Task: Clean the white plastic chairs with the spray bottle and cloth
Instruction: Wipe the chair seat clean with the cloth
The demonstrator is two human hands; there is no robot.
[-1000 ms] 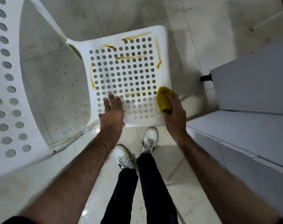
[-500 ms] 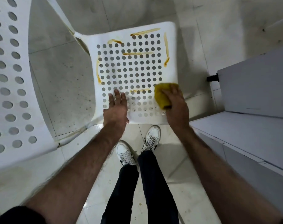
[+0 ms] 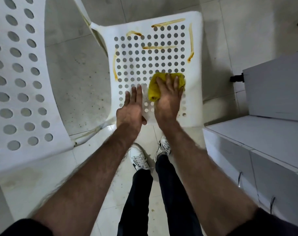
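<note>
Pale floor tiles (image 3: 73, 82), speckled with small dark spots, fill the head view, with grey cabinets (image 3: 267, 142) at the right side. On this floor stands the white plastic chair (image 3: 194, 19), its seat full of round holes, and a second chair (image 3: 42, 103) is near it at the left. The right hand (image 3: 168, 97) presses the yellow cloth (image 3: 153, 89) flat on the seat, near the front edge, with spread and straight fingers. The left hand (image 3: 131, 108) rests open beside it, fingers straight, to hold the seat steady. Brown streaks (image 3: 190, 43) remain along the back edge, the left edge and the right edge. I think the risk is smearing: a loaded cloth may spread the brown dirt or push it into the holes. The light chair may also slide on the tiles if the left hand lifts. No spray bottle is in view.
</note>
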